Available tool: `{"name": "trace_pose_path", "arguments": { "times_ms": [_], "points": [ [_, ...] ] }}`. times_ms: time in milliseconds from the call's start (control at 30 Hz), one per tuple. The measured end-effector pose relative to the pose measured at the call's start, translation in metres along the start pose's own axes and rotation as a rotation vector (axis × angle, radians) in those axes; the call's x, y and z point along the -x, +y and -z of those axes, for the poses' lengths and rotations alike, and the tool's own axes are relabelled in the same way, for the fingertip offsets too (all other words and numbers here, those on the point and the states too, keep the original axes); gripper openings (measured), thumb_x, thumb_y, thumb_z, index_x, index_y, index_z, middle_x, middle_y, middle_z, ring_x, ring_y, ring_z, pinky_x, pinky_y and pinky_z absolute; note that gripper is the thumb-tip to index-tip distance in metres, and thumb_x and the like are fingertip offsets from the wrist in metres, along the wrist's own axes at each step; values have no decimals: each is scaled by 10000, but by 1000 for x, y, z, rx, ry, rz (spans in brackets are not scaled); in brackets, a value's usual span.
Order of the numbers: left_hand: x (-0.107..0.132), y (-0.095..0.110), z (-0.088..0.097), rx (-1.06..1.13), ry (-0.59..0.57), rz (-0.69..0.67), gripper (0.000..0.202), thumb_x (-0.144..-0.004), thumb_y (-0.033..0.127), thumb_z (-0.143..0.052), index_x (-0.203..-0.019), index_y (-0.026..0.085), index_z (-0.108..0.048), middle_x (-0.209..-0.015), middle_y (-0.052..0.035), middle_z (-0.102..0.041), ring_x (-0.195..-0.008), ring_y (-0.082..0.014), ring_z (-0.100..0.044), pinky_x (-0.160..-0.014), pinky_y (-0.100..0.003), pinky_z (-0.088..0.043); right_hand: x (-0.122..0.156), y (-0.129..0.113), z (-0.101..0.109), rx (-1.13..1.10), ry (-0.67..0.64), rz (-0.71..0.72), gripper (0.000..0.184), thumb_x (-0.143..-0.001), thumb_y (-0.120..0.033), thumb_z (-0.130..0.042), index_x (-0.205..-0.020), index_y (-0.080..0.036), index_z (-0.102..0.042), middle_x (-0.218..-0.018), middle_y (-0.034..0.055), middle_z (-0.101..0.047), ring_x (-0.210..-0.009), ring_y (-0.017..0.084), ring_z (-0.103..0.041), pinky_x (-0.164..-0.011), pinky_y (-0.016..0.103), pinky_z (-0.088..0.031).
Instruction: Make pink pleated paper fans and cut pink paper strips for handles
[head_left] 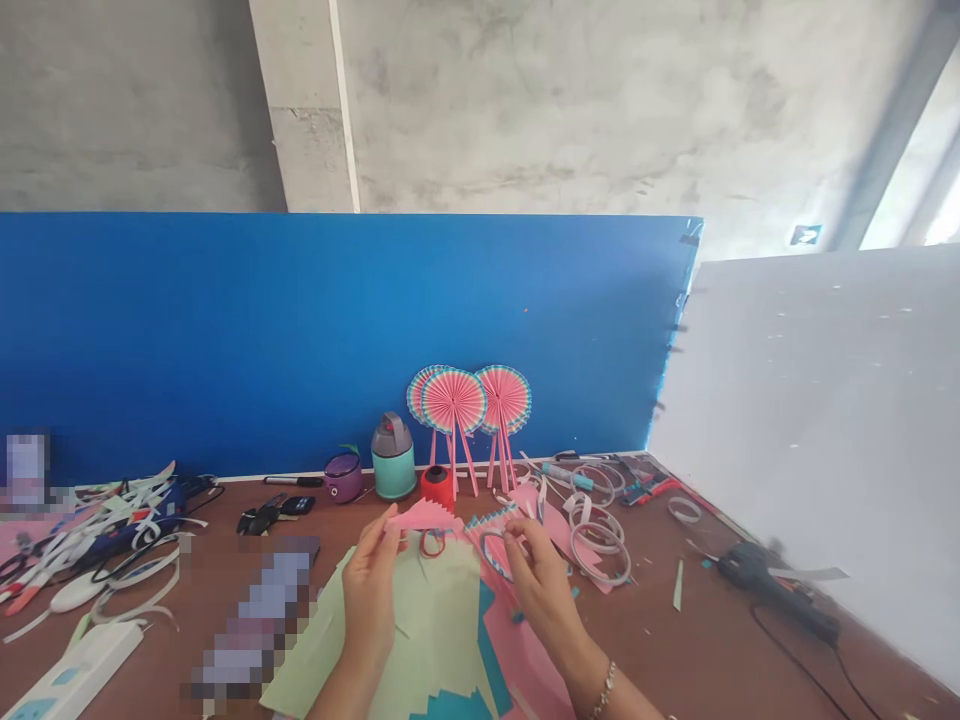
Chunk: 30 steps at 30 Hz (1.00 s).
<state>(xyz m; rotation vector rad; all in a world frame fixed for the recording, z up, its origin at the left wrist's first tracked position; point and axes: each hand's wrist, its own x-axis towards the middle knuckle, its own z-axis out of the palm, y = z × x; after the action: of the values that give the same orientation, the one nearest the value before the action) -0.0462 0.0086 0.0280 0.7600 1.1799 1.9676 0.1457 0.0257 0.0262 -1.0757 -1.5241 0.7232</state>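
My left hand (pixel 371 575) pinches the edge of a pink pleated paper (pixel 424 515), folded in narrow accordion pleats. My right hand (pixel 544 580) is closed at the fingertips around a thin whitish loop (pixel 493 556); whether this is a tape ring or something else cannot be made out. Behind that loop lies a striped pleated paper (pixel 489 521) in pink and blue. Below both hands are pale green sheets (pixel 435 620), a pink sheet (pixel 525 640) and blue paper (pixel 457 705). A small red loop (pixel 432 544) shows beneath the pink pleats.
Round pink paper fans (pixel 454 400) stand against the blue partition (pixel 225 340). Nearby are a teal container (pixel 394 470), a purple pot (pixel 343 478) and a red item (pixel 437 487). Tape rings (pixel 600 540) lie right, beyond them a glue gun (pixel 776 590). A power strip (pixel 79 675) sits left.
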Motion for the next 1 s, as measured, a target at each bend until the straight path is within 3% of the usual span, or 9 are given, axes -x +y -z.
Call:
{"name": "trace_pose_path", "arguments": {
  "times_ms": [133,233,333,433,667,867,1000],
  "points": [
    [12,-3,-6,-115,-138,-34,365,-704,398,-688,-1029,233,-688,-1083,-38,-636,-924,-179,-588,-833,-266,-456,10,-13,-5,129,-148,171,169,-877,-276,-411,-767,-217,-525,-859,52,-513,-747,176,-497,-615,264,-390],
    [20,0,-9,-168,-243,-37,346,-722,382,-672,-1031,228,-689,-1038,-56,-642,-829,-178,-600,-764,-273,-483,16,-20,-6,146,-279,241,147,-867,-214,-416,-763,-214,-520,-795,32,-522,-700,157,-487,-604,252,-364],
    [27,6,-11,-219,-316,-60,315,-754,379,-635,-1019,220,-697,-981,-66,-649,-726,-162,-582,-681,-265,-489,18,-26,-4,101,-369,208,130,-864,-216,-427,-772,-208,-519,-745,10,-504,-624,132,-441,-555,238,-330],
    [32,10,-13,-250,-371,-84,307,-769,362,-620,-1030,220,-695,-956,-75,-647,-752,-175,-574,-644,-250,-481,19,-32,-2,-20,-426,120,145,-871,-273,-444,-768,-198,-514,-726,-2,-487,-596,116,-404,-535,229,-320],
    [37,6,-19,-231,-485,-26,284,-758,367,-628,-958,190,-726,-1003,-110,-654,-936,-238,-575,-736,-276,-493,17,-31,-6,-239,-436,-31,261,-868,-420,-473,-748,-189,-498,-669,-24,-436,-583,105,-377,-537,225,-326],
    [36,5,-20,-232,-558,2,328,-782,407,-581,-979,182,-715,-955,-93,-647,-808,-196,-572,-694,-288,-498,14,-25,-8,-257,-425,-26,266,-867,-417,-485,-744,-182,-511,-729,-1,-494,-654,122,-450,-601,240,-373],
    [34,1,-18,-205,-586,53,346,-787,417,-571,-1013,191,-702,-965,-82,-651,-786,-186,-574,-750,-313,-495,13,-23,-8,-224,-417,-18,263,-868,-402,-482,-723,-184,-501,-720,-4,-487,-646,122,-453,-598,242,-375]
  ]
}}
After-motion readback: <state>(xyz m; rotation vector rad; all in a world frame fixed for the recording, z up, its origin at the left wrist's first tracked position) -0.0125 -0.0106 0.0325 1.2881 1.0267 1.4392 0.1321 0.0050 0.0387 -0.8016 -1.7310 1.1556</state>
